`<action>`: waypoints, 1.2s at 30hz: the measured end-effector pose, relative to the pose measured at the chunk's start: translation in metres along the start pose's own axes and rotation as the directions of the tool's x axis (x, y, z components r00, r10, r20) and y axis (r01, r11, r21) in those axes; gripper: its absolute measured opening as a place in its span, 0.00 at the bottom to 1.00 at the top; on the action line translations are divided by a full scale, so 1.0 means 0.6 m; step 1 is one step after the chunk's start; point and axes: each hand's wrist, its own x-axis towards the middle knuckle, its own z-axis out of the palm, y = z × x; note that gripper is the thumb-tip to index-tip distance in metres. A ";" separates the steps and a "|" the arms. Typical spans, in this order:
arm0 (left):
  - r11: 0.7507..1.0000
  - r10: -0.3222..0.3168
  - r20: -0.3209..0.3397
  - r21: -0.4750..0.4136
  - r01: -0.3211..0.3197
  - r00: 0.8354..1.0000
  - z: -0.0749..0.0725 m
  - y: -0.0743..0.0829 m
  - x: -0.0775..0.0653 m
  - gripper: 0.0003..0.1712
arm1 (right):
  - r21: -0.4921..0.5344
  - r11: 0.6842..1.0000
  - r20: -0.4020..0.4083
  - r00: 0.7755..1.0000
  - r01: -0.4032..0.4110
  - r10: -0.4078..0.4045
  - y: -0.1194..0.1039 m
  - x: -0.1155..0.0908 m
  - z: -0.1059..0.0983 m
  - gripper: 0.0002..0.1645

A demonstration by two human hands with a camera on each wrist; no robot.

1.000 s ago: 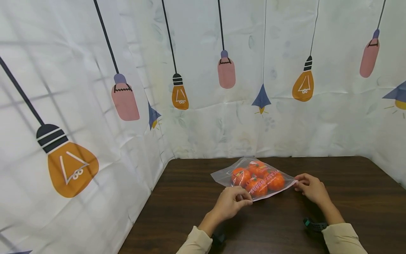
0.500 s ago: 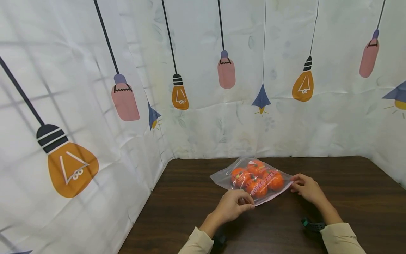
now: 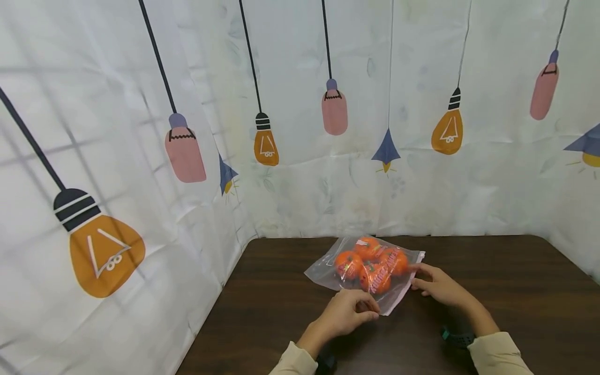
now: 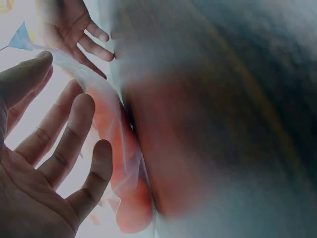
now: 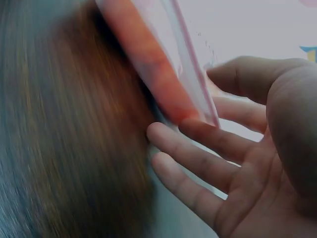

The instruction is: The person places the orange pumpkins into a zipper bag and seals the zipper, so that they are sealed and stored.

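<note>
A clear zip bag (image 3: 344,278) with red lettering lies on the table, its pink-edged mouth slanting toward the near right. Inside are several round orange-red fruits (image 3: 349,264) with small green tops, tomato-like. My left hand (image 3: 344,314) pinches the near corner of the bag between thumb and index finger; its other fingers are spread in the left wrist view. At the bag's right edge is my right hand (image 3: 442,286). In the right wrist view its fingers (image 5: 198,163) are fairly straight and spread beside the bag's edge, with the thumb apart from them.
The dark brown wooden table (image 3: 276,312) reaches to a white curtain (image 3: 300,198) printed with hanging lamps, which closes off the back and left. A dark strap (image 3: 457,338) sits at my right wrist.
The bag has turned, its right corner swinging back and left and its near corner coming toward me with my left hand. My right hand has moved left and released the right corner.
</note>
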 end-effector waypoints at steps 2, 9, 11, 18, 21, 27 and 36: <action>1.000 0.006 0.003 0.000 -0.006 1.000 0.001 0.000 0.001 0.04 | 0.002 1.000 0.019 1.000 0.013 -0.013 -0.006 0.001 0.005 0.31; 1.000 0.021 0.044 0.018 -0.022 0.999 0.000 -0.002 0.006 0.07 | -0.028 1.000 0.035 0.999 -0.005 0.006 -0.020 0.008 0.015 0.30; 0.999 0.026 0.059 0.025 -0.028 0.998 0.000 -0.002 0.007 0.09 | -0.041 0.999 0.035 0.999 -0.011 0.013 -0.023 0.009 0.015 0.30; 0.993 0.040 0.090 0.104 -0.049 0.995 -0.002 -0.004 0.011 0.13 | -0.095 0.995 0.043 0.998 -0.038 0.042 -0.030 0.009 0.010 0.31; 0.992 0.031 0.101 0.120 -0.043 0.994 -0.003 -0.006 0.007 0.14 | -0.117 0.992 0.045 0.998 -0.038 0.043 -0.029 0.010 0.012 0.31; 0.989 0.026 0.087 0.143 -0.038 0.996 -0.007 -0.007 -0.001 0.15 | -0.132 0.991 0.058 0.998 0.013 -0.005 -0.029 0.012 0.013 0.28; 0.999 0.001 0.031 0.035 -0.002 1.000 -0.027 -0.009 0.001 0.13 | -0.113 0.993 0.074 0.997 0.028 -0.020 -0.039 0.010 0.002 0.26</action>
